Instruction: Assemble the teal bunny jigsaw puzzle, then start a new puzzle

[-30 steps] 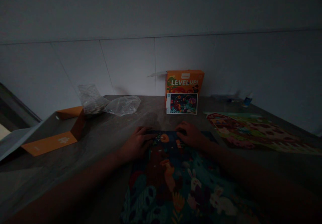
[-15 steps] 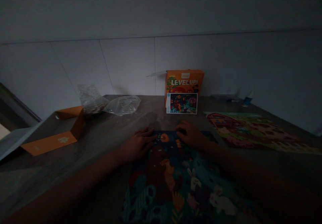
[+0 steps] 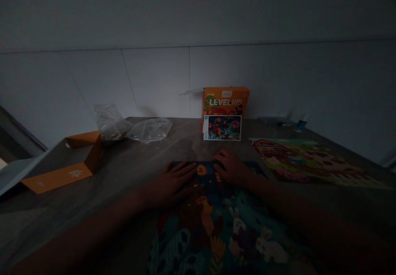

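Note:
A dark blue jigsaw puzzle (image 3: 216,225) with rabbits, a bear and plants lies flat on the table in front of me. My left hand (image 3: 171,184) rests on its upper left part, palm down, with the fingers stretched out. On the upper right part lies my right hand (image 3: 230,168), its fingers bent and touching the puzzle near the top edge. I see nothing held in either hand, though the picture is dark and the right fingertips are hard to make out.
Behind the puzzle stand an orange box (image 3: 225,99) and a picture card (image 3: 222,128) leaning on it. A farm puzzle (image 3: 318,161) lies at right. At left are an open orange box (image 3: 58,178), a bag of pieces (image 3: 113,126) and a clear plastic bag (image 3: 151,130).
My left hand has moved from the puzzle's left edge further onto its surface, and its fingers have flattened and spread. My right hand has stayed nearly in place.

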`<action>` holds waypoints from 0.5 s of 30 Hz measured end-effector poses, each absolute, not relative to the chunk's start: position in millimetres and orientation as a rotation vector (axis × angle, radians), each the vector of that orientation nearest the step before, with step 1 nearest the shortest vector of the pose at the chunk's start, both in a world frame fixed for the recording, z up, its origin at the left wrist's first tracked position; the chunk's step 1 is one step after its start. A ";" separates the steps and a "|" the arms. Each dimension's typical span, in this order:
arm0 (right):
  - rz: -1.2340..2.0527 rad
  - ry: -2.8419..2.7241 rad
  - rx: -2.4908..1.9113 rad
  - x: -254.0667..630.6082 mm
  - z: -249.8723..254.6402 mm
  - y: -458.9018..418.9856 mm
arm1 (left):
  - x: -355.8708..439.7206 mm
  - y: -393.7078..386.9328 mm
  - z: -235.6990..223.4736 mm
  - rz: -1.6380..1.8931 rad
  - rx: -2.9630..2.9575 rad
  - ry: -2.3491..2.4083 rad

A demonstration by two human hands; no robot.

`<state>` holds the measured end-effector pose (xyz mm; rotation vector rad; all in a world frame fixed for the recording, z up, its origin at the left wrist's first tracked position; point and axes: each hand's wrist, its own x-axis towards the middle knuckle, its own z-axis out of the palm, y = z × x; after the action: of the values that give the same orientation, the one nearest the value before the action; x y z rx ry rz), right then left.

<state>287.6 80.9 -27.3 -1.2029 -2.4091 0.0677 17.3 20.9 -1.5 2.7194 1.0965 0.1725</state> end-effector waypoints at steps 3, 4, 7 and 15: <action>0.044 -2.425 -1.217 285.1 -21.4 73.8 | 12.4 23.8 -13.0 0.231 2.772 1.098; 0.040 -2.441 -1.217 284.5 -19.3 71.3 | 9.8 26.8 -19.0 0.259 2.792 1.116; -0.002 -2.479 -1.243 283.4 -14.4 62.4 | 2.1 41.2 -38.9 0.319 2.838 1.164; -0.105 -2.280 -1.593 316.1 -5.4 10.3 | -0.2 52.5 -47.4 0.535 2.821 1.092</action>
<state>316.1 10.3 -5.4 -1.5929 -2.2795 -0.1052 -0.2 52.5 -47.4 2.8215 1.0915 0.5347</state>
